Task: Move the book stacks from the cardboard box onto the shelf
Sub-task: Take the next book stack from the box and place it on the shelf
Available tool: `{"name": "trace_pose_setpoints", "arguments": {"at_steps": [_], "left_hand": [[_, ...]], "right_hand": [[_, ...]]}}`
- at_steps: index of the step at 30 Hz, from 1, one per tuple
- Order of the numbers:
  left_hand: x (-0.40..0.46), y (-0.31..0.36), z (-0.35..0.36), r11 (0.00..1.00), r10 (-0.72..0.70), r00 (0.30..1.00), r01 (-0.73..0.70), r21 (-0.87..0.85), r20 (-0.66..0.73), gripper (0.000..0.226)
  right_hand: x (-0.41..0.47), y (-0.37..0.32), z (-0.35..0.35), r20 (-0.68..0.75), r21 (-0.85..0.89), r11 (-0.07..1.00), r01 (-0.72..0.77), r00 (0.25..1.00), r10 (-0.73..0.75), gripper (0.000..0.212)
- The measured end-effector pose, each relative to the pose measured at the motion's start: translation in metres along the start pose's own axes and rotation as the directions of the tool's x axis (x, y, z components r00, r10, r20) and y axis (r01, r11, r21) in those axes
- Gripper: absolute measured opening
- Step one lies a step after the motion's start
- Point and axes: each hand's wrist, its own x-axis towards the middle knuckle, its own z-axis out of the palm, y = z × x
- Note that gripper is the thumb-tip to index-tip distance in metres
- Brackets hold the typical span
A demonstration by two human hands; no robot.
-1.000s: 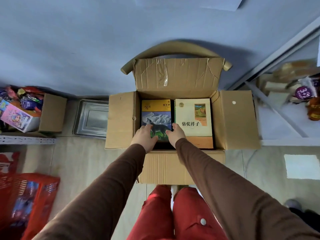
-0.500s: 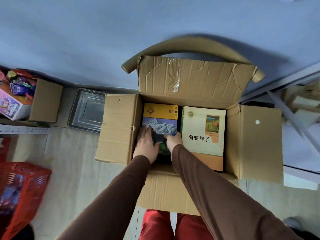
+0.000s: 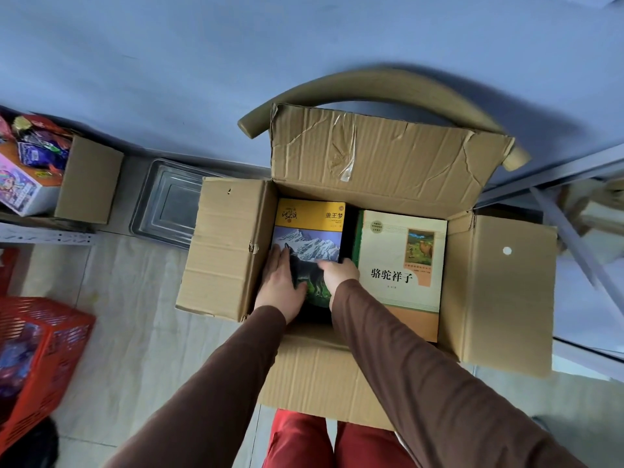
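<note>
A red basket (image 3: 37, 359) stood at far left on the floor, a metal tray (image 3: 169, 204) beyond it. In the open cardboard box (image 3: 223, 244), my left hand (image 3: 282, 285) lay flat, fingers straight, on the wolf-cover book stack (image 3: 309, 231); my right hand (image 3: 339, 273) curled over its right edge. The cream-cover book stack (image 3: 401, 261) sat just beside, touching my right wrist.

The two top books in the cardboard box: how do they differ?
The wolf-cover book, on the left, has a yellow band and mountain picture; the cream book, on the right, has green and orange trim. Both hands rest on the wolf-cover book; the cream book is untouched. Both lie flat, face up.
</note>
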Motion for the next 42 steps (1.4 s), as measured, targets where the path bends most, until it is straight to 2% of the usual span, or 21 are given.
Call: {"name": "trace_pose_setpoints", "arguments": {"at_steps": [5,9,12,14,15,18,19,21,23,25,27,29,33,38,42], "left_hand": [[0.0,-0.002,-0.001,1.0,0.003,1.0,-0.004,-0.031,-0.027,0.079],[-0.002,-0.003,-0.002,0.995,-0.015,1.0,0.012,-0.098,-0.025,0.082],[-0.007,0.0,-0.004,0.977,-0.033,0.995,0.011,-0.213,-0.099,0.082],[-0.013,0.005,-0.006,0.944,-0.084,0.985,0.03,-0.328,-0.151,0.082],[-0.014,0.006,-0.006,0.915,-0.124,0.98,0.053,-0.399,-0.153,0.083],[-0.02,0.01,-0.012,0.792,-0.236,0.97,0.152,-0.591,-0.066,0.084],[-0.022,0.013,-0.015,0.741,-0.249,0.968,0.177,-0.648,-0.019,0.076],[-0.03,0.023,-0.024,0.641,-0.233,0.97,0.206,-0.739,0.069,0.059],[-0.042,0.035,-0.035,0.599,-0.199,0.975,0.204,-0.775,0.103,0.05],[-0.051,0.036,-0.045,0.596,-0.19,0.978,0.186,-0.781,0.087,0.059],[-0.071,0.043,-0.061,0.507,-0.135,0.982,0.18,-0.843,0.128,0.069],[-0.1,0.06,-0.076,0.392,-0.05,0.977,0.209,-0.896,0.206,0.065],[-0.123,0.076,-0.084,0.223,0.065,0.956,0.265,-0.938,0.286,0.079],[-0.149,0.087,-0.094,0.131,0.088,0.967,0.228,-0.965,0.24,0.08],[-0.168,0.086,-0.109,-0.016,0.103,0.974,0.203,-0.979,0.2,0.1]], "right_hand": [[-0.008,0.0,0.003,0.087,0.2,0.979,0.05,0.994,-0.069,0.085],[-0.013,0.005,-0.016,0.181,0.289,0.954,0.082,0.974,-0.139,0.063],[-0.023,0.007,-0.035,0.239,0.337,0.938,0.087,0.955,-0.174,0.041],[-0.027,0.01,-0.047,0.275,0.362,0.93,0.07,0.945,-0.178,0.04],[-0.028,0.012,-0.053,0.296,0.369,0.927,0.067,0.937,-0.185,0.048],[-0.041,0.011,-0.072,0.36,0.39,0.918,0.065,0.907,-0.218,0.09],[-0.045,0.01,-0.079,0.391,0.406,0.911,0.072,0.888,-0.244,0.091],[-0.05,0.01,-0.09,0.434,0.414,0.907,0.075,0.86,-0.27,0.084],[-0.068,0.001,-0.102,0.471,0.399,0.913,0.087,0.835,-0.285,0.078],[-0.093,-0.01,-0.115,0.479,0.385,0.914,0.126,0.82,-0.314,0.062],[-0.115,-0.02,-0.128,0.461,0.36,0.921,0.148,0.83,-0.313,0.047],[-0.132,-0.024,-0.141,0.483,0.349,0.922,0.166,0.811,-0.329,0.046],[-0.163,-0.032,-0.161,0.53,0.317,0.927,0.2,0.773,-0.348,0.043],[-0.202,-0.044,-0.175,0.539,0.272,0.917,0.292,0.743,-0.397,0.035],[-0.229,-0.052,-0.177,0.537,0.238,0.897,0.371,0.719,-0.44,0.031]]}}
